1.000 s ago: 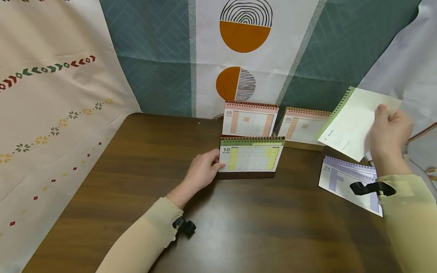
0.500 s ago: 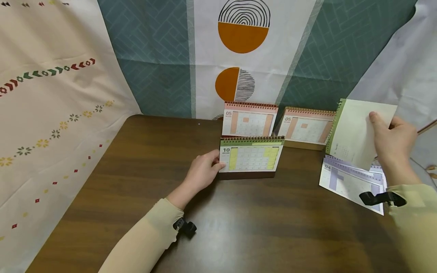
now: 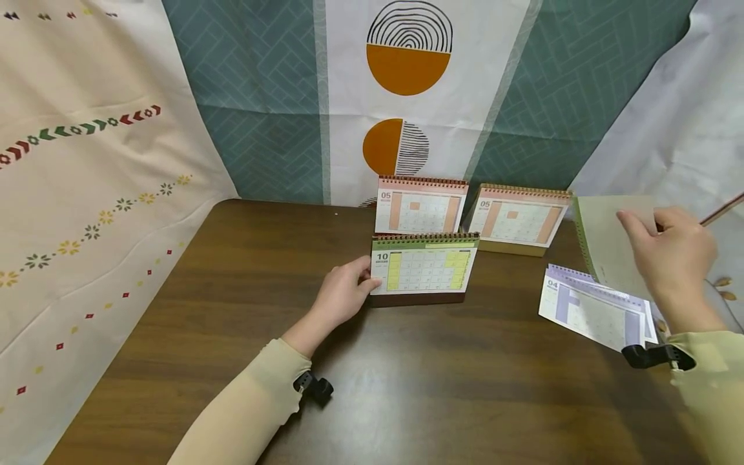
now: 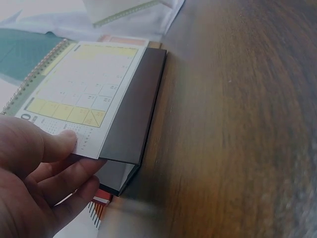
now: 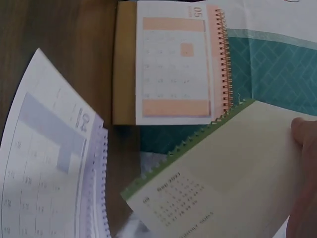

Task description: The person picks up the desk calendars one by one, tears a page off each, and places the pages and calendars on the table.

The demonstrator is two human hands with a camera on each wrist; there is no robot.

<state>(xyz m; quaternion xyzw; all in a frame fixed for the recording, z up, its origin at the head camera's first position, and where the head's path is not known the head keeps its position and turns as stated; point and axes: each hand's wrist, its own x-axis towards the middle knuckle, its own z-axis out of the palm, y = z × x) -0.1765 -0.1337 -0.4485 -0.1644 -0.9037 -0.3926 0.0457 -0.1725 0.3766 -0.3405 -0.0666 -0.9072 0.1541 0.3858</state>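
My left hand (image 3: 340, 290) pinches the left edge of a standing desk calendar (image 3: 430, 268) with a green header, yellow columns and the number 10. In the left wrist view, the thumb (image 4: 62, 144) lies on its page front, with fingers behind and the dark stand (image 4: 133, 109) below. At the right, my right hand (image 3: 677, 258) grips a loose cream calendar page (image 3: 616, 239) with a torn-holed green edge. Small print reading Sep 2021 shows on that page in the right wrist view. The page hangs in the air, close over purple calendar pages (image 3: 587, 313) marked 04.
Two pink calendars marked 05 stand at the back: a left one (image 3: 418, 210) behind the green calendar, and a right one (image 3: 517, 216) on a tan stand. Patterned cloths (image 3: 261, 110) hang behind the brown table (image 3: 279, 258). A pale cloth (image 3: 697, 123) borders the right side.
My right hand has lowered and shifted slightly right with the loose page, which now tilts more steeply. The left hand and the green calendar have stayed in place.
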